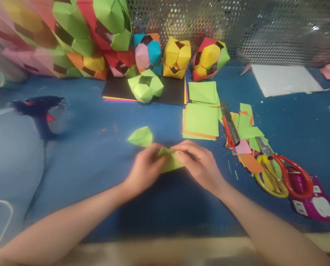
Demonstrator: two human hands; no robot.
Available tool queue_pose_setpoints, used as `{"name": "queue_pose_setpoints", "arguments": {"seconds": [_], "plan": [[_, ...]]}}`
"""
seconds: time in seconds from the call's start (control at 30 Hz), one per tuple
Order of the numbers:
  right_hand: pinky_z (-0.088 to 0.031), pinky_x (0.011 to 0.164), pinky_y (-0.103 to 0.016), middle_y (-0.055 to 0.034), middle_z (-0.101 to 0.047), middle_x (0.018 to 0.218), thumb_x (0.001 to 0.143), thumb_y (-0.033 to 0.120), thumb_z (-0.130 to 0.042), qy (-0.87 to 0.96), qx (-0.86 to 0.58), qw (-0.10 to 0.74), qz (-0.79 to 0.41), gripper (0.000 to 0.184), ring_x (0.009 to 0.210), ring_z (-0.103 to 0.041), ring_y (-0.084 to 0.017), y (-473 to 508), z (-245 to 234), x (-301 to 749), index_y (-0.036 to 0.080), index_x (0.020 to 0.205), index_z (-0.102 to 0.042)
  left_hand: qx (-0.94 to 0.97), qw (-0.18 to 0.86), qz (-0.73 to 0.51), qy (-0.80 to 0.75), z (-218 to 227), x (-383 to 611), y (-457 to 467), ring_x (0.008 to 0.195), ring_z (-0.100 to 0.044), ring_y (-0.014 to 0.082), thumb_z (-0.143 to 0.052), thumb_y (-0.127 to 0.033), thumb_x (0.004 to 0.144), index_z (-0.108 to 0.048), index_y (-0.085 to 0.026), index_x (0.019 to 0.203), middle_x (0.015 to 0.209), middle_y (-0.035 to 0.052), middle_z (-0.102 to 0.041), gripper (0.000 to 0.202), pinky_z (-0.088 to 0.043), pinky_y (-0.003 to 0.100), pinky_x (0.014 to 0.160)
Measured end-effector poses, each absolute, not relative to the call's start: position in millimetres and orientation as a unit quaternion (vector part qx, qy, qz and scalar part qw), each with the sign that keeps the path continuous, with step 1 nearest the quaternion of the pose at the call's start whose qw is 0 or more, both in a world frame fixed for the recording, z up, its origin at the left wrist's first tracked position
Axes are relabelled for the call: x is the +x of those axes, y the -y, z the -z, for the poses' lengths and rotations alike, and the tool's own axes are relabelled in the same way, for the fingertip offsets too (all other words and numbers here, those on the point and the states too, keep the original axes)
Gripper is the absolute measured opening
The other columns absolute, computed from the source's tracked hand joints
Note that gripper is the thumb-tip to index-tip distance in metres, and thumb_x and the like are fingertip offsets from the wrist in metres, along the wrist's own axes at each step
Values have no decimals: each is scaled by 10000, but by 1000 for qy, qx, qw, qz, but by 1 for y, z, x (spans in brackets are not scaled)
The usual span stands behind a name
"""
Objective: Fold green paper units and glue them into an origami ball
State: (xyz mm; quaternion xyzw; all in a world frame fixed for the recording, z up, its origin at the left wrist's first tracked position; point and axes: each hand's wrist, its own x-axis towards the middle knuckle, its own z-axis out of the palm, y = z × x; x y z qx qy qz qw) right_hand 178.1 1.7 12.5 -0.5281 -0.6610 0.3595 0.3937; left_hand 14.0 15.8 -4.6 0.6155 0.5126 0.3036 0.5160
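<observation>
A piece of light green paper is held between my two hands, low over the blue table. My left hand grips its left side, thumb over the top. On the other side my right hand pinches its upper right edge with thumb and fingers. Part of the paper is hidden under the fingers, so its exact folds do not show. Just beyond my left hand lies a small folded green paper piece. Past my right hand, a stack of green and orange paper squares rests on the table.
Scissors with yellow and red handles lie at right by paper scraps, a cutter knife and a purple packet. A blue glue gun with its cord is at left. Folded paper shapes line the perforated metal back panel.
</observation>
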Motion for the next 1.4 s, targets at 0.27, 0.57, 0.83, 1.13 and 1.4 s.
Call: {"name": "queue_pose_setpoints", "arguments": {"seconds": [0.27, 0.57, 0.83, 1.13, 1.4], "plan": [[-486, 630, -224, 0, -653, 732, 835, 165, -571, 685, -524, 421, -282, 102, 674, -604, -109, 0, -8, 177, 189, 778, -651, 632, 521, -272, -506, 3, 14, -16, 653, -463, 101, -532, -231, 787, -567, -156, 816, 701, -16, -527, 88, -385, 204, 586], [-494, 671, -259, -23, -652, 798, 847, 208, -549, 696, -513, 413, -286, 88, 729, -611, -132, 0, -6, 178, 186, 856, -635, 624, 510, -293, -514, 6, 13, -16, 659, -483, 104, -523, -235, 796, -565, -157, 802, 708, -10, -554, 89, -400, 202, 593], [-475, 629, -262, -24, -628, 737, 863, 173, -519, 699, -517, 410, -277, 131, 673, -586, -127, 0, -3, 177, 182, 773, -614, 603, 505, -317, -530, 1, 14, -17, 661, -518, 102, -516, -151, 755, -577, -158, 819, 741, 0, -601, 88, -404, 188, 568], [-475, 620, -249, -25, -626, 718, 845, 145, -549, 701, -511, 424, -261, 106, 659, -589, -121, 0, -4, 176, 175, 770, -617, 611, 510, -311, -520, -1, 16, -16, 676, -534, 98, -543, -178, 766, -584, -158, 853, 782, 2, -622, 98, -419, 194, 598], [-472, 613, -278, -19, -597, 682, 828, 163, -537, 725, -505, 406, -234, 113, 640, -562, -136, -1, -6, 178, 191, 724, -569, 635, 490, -299, -518, 0, 15, -17, 663, -538, 108, -532, -254, 822, -602, -153, 793, 723, 2, -612, 127, -426, 206, 608]]}}
